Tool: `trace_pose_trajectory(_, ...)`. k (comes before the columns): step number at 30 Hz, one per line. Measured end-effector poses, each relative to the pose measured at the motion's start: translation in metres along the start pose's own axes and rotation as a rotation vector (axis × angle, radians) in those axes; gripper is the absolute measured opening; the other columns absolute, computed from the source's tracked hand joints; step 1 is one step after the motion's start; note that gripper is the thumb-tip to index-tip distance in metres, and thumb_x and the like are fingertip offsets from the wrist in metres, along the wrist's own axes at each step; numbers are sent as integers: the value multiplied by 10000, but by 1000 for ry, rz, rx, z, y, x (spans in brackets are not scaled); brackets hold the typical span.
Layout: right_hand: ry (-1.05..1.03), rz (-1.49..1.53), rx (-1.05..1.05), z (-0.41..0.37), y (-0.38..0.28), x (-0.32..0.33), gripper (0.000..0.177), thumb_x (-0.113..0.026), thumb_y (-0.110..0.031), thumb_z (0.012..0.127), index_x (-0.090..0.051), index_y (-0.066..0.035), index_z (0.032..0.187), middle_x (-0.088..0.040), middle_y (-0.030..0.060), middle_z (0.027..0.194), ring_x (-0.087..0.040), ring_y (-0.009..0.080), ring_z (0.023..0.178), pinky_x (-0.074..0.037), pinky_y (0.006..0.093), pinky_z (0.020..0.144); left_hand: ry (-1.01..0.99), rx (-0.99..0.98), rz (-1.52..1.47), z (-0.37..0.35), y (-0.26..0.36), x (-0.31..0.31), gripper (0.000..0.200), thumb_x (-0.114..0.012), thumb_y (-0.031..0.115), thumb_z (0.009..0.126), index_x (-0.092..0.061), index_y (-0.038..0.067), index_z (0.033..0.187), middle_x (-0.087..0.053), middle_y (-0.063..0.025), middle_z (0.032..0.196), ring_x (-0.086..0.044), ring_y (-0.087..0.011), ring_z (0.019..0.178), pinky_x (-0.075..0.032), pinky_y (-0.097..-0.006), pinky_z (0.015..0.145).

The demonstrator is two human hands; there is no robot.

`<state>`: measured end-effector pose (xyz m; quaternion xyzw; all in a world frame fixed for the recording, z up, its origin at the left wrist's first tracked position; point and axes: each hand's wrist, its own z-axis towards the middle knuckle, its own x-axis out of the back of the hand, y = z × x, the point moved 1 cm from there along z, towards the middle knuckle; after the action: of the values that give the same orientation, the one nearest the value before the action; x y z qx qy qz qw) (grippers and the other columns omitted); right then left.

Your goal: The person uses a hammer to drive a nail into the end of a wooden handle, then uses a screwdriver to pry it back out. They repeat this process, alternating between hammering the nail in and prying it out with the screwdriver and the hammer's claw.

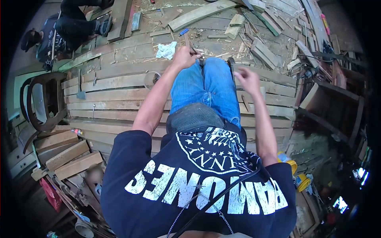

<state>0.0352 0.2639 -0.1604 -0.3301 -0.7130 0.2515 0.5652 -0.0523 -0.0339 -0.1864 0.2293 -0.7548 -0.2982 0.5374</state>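
Beyond my knees, my left hand [185, 58] is closed around a narrow brown wooden piece [187, 41], which sticks up past the fingers. A darker part of it shows beside the fingertips. My right hand [248, 80] is held over the outer side of my right knee, thumb and fingers bent and apart, with nothing visible in it. A dark curved object [231, 62] stands beside that knee, near the hand but apart from it. Just past my left hand lie a crumpled pale cloth [166, 50] and a blue object [183, 32].
Wooden slats [115, 94] cross the floor, with a hatchet [80, 94] on them. Planks and offcuts [264, 53] lie ahead and to the right. A chair frame [43, 102] stands left, a wooden frame [337, 107] right. Another person [75, 23] sits at the upper left.
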Motion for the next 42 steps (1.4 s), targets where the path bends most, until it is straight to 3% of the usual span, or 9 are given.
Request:
trace_pose_trajectory(2,-7,121,115,20,-26,-43,483,-793,-327,769,-669,-28,1127,-713,158,949,-701,248,850,-541,355,761,19,-11,-118,-3,3,2,163,-753,239,772,-778,168,918,-728,-108,841,-706,-258,778,-547,-369,736)
trace_pose_trajectory(7,29,-56,239,46,-71,-102,449,-802,-269,734,-681,-48,1105,-692,184,1003,-675,346,895,-532,406,782,23,15,-36,-11,18,9,218,-765,229,770,-764,81,930,-718,-164,843,-716,-259,781,-546,-349,743)
trace_pose_trajectory(11,70,29,246,46,-75,-109,315,-762,-175,740,-713,-61,1030,-699,175,954,-675,345,865,-533,399,762,42,-24,-6,-10,10,9,209,-759,219,764,-763,82,922,-710,-177,834,-707,-297,784,-547,-369,750)
trace_pose_trajectory(17,43,42,295,52,-63,-113,309,-743,-134,742,-706,-20,1026,-699,185,984,-680,348,882,-542,387,776,-4,-113,-1,-8,12,10,184,-746,211,769,-766,94,909,-713,-161,836,-703,-310,794,-547,-375,751)
trace_pose_trajectory(22,5,63,312,55,-65,-111,316,-746,-99,735,-699,-6,1033,-697,190,1001,-683,345,891,-544,381,786,-14,134,-203,-3,11,4,199,-750,225,781,-764,88,925,-723,-155,836,-714,-250,770,-542,-351,725)
trace_pose_trajectory(26,4,71,296,60,-65,-111,309,-744,-93,739,-698,-13,1034,-696,184,1013,-683,341,896,-544,381,789,62,162,-255,-9,3,-6,208,-751,225,800,-763,78,947,-735,-116,812,-701,-170,750,-538,-326,698)
trace_pose_trajectory(28,-37,81,266,58,-72,-108,305,-742,-93,742,-697,-13,1033,-697,179,1015,-682,339,901,-544,380,792,32,340,-483,-15,1,-7,204,-737,193,829,-756,33,953,-739,-77,827,-680,-126,771,-537,-296,694)
trace_pose_trajectory(35,-41,69,310,59,-77,-116,282,-737,-84,751,-697,-12,1021,-700,169,1015,-683,331,907,-545,376,798,189,455,-908,-38,-6,-22,185,-686,109,888,-712,-28,1009,-729,-86,867,-658,-116,785,-526,-262,677)
trace_pose_trajectory(42,-51,90,280,54,-80,-113,268,-732,-68,752,-699,-11,1012,-700,170,1005,-685,325,906,-547,368,793,378,199,-761,-57,1,-6,179,-673,127,908,-716,-21,999,-728,-86,894,-666,-119,796,-534,-257,681)
